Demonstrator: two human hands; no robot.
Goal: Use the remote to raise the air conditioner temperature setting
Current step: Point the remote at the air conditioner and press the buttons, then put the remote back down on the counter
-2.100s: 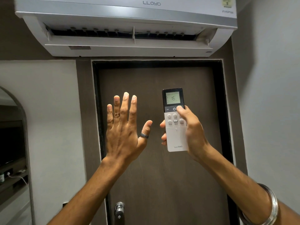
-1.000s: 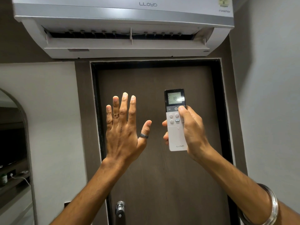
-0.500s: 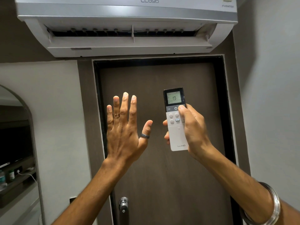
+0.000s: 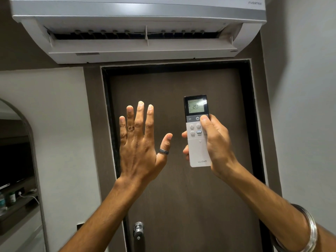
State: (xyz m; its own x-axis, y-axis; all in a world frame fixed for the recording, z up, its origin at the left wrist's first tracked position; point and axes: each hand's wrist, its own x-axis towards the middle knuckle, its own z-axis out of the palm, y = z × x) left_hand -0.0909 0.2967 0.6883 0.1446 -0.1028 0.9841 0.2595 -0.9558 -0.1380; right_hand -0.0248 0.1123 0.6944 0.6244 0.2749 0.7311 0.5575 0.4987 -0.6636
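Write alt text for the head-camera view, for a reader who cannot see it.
A right hand holds a white remote reading 20, thumb at its top buttons, below a wall air conditioner. The left hand is raised open, empty.

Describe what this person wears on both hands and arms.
Both forearms are bare, with no sleeves in view. The left hand has a dark band ring on the thumb and a dark mark or ring, too small to tell, on the ring finger. The right hand shows no rings; a wide silver bangle circles that forearm.
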